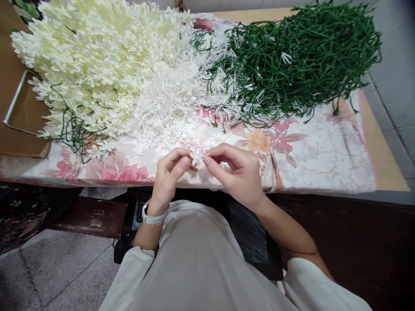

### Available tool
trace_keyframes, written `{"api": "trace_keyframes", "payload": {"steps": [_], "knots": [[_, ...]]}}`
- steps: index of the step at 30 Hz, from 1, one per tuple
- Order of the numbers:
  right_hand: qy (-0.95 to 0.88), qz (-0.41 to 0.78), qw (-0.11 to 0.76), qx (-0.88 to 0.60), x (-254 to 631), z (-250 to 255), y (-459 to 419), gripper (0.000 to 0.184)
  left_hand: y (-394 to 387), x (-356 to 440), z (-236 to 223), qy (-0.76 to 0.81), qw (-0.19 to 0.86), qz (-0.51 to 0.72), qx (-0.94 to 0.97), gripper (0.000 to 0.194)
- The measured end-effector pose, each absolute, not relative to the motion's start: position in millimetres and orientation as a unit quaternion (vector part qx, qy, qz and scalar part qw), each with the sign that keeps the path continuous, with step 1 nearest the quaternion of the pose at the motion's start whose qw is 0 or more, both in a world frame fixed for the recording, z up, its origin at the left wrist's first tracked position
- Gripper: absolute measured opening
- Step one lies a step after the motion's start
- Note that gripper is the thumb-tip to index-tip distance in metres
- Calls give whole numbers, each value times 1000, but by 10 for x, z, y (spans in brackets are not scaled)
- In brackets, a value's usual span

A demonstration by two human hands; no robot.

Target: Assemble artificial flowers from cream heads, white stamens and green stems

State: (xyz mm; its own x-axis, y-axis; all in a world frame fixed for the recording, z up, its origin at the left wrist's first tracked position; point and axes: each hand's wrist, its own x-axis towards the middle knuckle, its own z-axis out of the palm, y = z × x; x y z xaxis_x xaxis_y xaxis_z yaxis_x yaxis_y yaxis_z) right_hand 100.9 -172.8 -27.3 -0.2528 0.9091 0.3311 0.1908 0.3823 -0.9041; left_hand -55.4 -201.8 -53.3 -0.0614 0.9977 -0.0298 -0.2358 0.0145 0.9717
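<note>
a white flower [196, 157] is held between the hands, just over the near edge of the cloth [324, 160]. its thin white stalk [205, 155] is pinched by the fingers of the right hand [238, 172]. the flower's other side is met by the fingers of the left hand [168, 175]; their grip is partly hidden, so whether they are closed on it cannot be told.

most of the tabletop [387, 149] is covered by the cloth, with a bare strip shown along the right edge. open room is left on the cloth to the right of the right hand, below the green stems [311, 60]. the far side is filled by cream flowers [97, 56], white sticks [168, 99] and the stems, which are piled loose and overlapped where they meet. the left edge is closed off by a brown panel [24, 134] fitted with a metal handle [14, 101]; whether it belongs to a container cannot be told. a small stem tangle [75, 131] is set near it.
</note>
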Motion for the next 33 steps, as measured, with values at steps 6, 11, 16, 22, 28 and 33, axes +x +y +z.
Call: {"api": "trace_keyframes", "payload": {"steps": [6,11,16,22,28,33], "knots": [[-701,327,468,-427,990,-374,-1734,8,-2065,-449,-539,589,339,531,506,15],[-676,304,495,-454,1231,-469,-1681,8,-2030,-453,-602,635,216,507,542,17],[-558,162,535,-613,2072,-528,-1448,7,-1961,-583,-650,668,153,527,502,19],[-686,-74,371,-622,2230,-397,-1250,15,-1934,-615,-702,669,158,551,473,20],[-903,47,250,-346,1283,-319,-848,16,-1971,-635,-699,667,193,557,456,21],[-947,55,132,-289,942,-407,-460,15,-1969,-665,-710,657,208,562,457,22]]}}
